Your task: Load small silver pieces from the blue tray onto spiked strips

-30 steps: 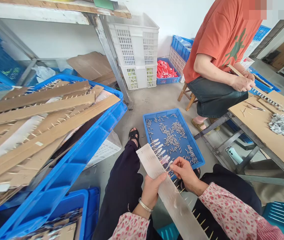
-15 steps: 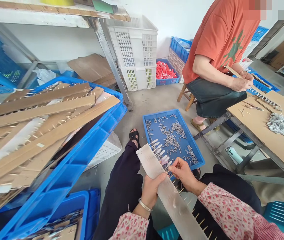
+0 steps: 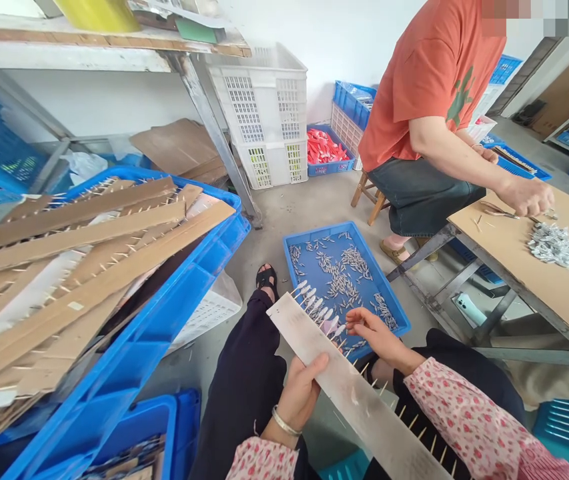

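My left hand point(image 3: 300, 393) grips a long flat greyish-white strip point(image 3: 359, 417), thumb on top, tilted across my lap. Thin pointed wooden sticks point(image 3: 413, 422) stand out along its right edge. On the sticks at the far end sit small whitish fish-shaped pieces point(image 3: 309, 299), with a pinkish one among them. Just right of these pieces hovers my right hand point(image 3: 375, 337), apart from the strip, its fingers loosely bent and nothing visible between them. Beyond, a blue tray point(image 3: 404, 321) on the floor holds many small grey pieces point(image 3: 340, 283) of similar shape.
A large blue crate point(image 3: 164, 353) full of cardboard strips point(image 3: 129, 267) with sticks stands at left. At right, a co-worker in an orange shirt point(image 3: 429, 80) sits by a low table point(image 3: 494, 240), one hand point(image 3: 527, 195) near a silvery pile point(image 3: 559, 243). White crates point(image 3: 269, 100) stand behind.
My right hand has let go near the last filled stick and moved slightly right, its fingers loosening. The co-worker's hand has reached across to the silvery pile. The view has shifted slightly.
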`<state>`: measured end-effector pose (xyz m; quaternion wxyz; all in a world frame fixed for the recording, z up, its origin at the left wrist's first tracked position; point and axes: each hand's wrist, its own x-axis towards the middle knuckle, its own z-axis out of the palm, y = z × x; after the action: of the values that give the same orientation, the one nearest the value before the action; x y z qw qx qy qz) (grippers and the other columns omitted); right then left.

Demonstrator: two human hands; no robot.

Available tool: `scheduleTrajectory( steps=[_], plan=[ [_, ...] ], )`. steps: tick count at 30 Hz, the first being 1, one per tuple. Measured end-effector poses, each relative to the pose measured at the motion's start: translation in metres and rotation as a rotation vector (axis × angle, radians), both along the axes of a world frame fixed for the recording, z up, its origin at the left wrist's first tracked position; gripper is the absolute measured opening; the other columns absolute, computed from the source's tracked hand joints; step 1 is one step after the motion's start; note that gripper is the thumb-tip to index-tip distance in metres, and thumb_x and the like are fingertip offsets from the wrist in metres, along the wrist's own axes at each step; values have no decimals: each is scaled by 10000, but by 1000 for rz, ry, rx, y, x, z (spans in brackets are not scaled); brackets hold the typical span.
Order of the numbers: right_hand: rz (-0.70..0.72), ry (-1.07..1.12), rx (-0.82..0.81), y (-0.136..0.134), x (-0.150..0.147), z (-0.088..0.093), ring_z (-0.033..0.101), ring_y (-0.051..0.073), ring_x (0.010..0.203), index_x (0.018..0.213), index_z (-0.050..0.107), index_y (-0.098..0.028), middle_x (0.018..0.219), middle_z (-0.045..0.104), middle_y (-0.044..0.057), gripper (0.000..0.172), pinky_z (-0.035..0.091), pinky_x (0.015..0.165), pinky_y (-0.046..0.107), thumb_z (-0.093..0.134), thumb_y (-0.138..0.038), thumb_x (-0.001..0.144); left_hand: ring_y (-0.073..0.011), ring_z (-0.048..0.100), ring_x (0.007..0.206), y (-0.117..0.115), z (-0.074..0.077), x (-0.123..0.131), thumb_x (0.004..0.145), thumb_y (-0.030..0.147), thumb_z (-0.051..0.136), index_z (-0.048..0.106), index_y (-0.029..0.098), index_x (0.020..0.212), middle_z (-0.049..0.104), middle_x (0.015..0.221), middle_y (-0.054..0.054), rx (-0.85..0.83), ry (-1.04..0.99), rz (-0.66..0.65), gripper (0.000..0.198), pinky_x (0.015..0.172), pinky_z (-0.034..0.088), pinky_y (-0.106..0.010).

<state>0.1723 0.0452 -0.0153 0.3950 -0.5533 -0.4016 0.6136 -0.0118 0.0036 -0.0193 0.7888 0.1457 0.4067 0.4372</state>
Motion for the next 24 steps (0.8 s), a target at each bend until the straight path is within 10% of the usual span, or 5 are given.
scheduleTrajectory(
  steps=[7, 24],
  plan=[
    [34, 96, -49, 8, 12, 1, 486, 81, 433, 963, 513, -196, 675, 628, -26, 345, 363, 385, 190, 712, -348, 726, -306, 670, 932, 2, 6, 0, 668, 262, 774, 701, 126, 918, 739, 932, -133, -92, -74, 85, 293, 850, 504, -420],
    [91, 118, -65, 3, 2, 12, 406, 51, 354, 716, 585, -163, 516, 539, -55, 326, 253, 370, 197, 693, -469, 746, -268, 690, 766, 4, 0, 2, 546, 255, 838, 675, 124, 1028, 745, 815, -101, -86, 111, 164, 525, 704, 539, -354]
  ],
)
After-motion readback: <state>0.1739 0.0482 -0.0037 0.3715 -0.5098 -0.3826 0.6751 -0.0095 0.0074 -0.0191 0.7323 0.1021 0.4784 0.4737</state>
